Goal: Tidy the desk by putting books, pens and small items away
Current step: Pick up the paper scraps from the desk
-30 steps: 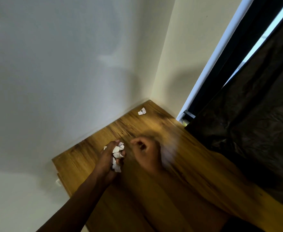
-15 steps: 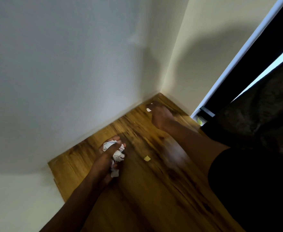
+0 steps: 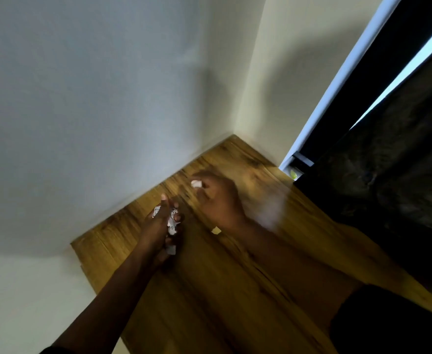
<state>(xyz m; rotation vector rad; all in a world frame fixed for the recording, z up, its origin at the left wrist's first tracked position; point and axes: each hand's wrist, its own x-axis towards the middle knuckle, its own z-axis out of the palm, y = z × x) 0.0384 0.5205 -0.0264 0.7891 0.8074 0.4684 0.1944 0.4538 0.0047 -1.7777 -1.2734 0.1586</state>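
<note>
While left hand point(image 3: 158, 226) grips several scraps point(image 3: 171, 223) — right hand point(image 3: 217, 198) fingers pinch one scrap point(image 3: 196, 183).

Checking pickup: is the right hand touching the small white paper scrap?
Touching: in the head view the right hand pinches the white paper scrap at its fingertips.

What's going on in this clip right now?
A person is picking paper scraps off a wooden desk set in a wall corner. The left hand grips a wad of crumpled paper. The right hand pinches a small white scrap. One pale scrap lies on the desk beside the right wrist.
</note>
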